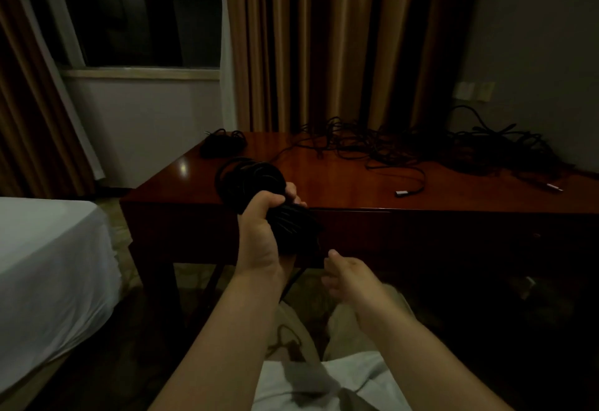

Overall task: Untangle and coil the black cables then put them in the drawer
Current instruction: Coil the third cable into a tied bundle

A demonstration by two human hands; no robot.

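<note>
The left hand [262, 232] holds a coiled black cable bundle [256, 183] in a closed grip, fingers wrapped round its middle, in front of the tabletop [324, 177] edge. The loops fan out thick and dark above and below the fist. The right hand [350, 276] sits just below the bundle, fingers curled, perhaps pinching a trailing strand; the dimness hides it. A tangled cable heap [437, 148] sprawls across the tabletop's far right.

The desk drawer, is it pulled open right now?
No, the drawer front sits flush with the desk while the left hand grips the coiled cable.
</note>
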